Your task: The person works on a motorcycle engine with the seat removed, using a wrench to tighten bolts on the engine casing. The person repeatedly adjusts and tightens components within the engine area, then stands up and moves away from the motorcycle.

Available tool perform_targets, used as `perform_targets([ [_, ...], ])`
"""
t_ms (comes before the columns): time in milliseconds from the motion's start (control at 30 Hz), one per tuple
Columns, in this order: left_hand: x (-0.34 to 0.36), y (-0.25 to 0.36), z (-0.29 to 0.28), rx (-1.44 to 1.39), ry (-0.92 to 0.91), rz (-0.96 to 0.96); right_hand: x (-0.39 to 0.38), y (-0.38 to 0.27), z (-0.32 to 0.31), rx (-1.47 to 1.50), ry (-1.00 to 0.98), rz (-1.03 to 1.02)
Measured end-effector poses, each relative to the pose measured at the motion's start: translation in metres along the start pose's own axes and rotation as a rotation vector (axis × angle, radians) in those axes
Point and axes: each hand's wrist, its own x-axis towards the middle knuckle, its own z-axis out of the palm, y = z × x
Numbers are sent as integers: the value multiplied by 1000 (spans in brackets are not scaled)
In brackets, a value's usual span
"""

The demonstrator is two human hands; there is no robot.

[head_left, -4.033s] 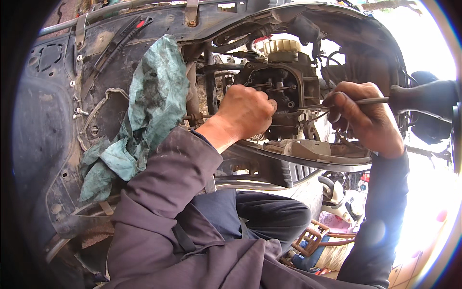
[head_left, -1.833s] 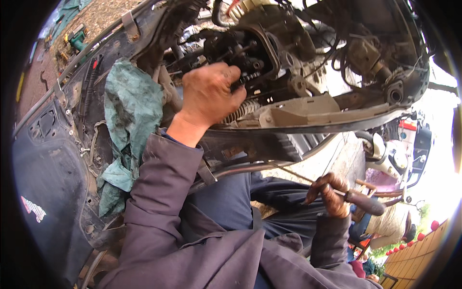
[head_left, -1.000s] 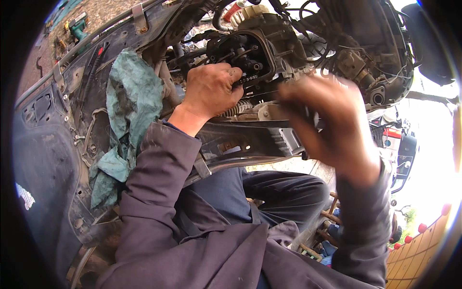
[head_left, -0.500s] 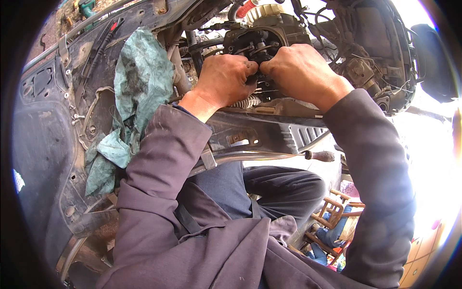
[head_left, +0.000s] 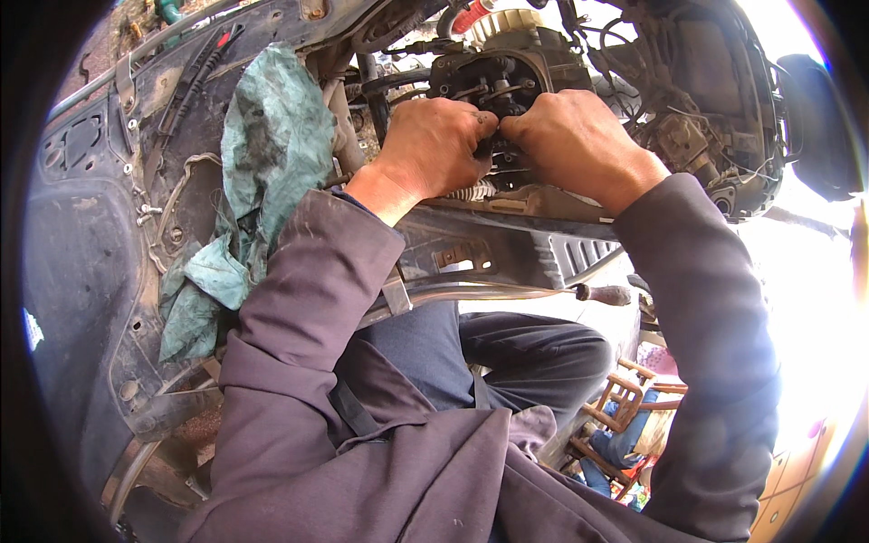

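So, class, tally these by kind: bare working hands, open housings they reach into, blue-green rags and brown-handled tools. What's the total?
Bare hands: 2 (left hand, right hand)
Open housing: 1
Blue-green rag: 1
Brown-handled tool: 1
Total: 5

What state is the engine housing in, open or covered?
Open: inside the rim of the engine housing, metal parts show, uncovered, beyond the left hand and right hand.
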Motion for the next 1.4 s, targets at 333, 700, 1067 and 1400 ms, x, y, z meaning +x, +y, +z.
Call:
perform_targets([
  [333, 0, 1, 11, 117, 24, -7, 1, -1, 2, 42, 37, -51],
  [700, -2, -6, 9, 58, 22, 58, 1, 5, -9, 33, -54, -31],
  [1067, -8, -14, -11, 69, -224, -40, 2, 3, -1, 113, 80, -53],
  [1400, -7, -5, -13, -70, -175, -219, -4, 14, -16, 510, 92, 129],
])
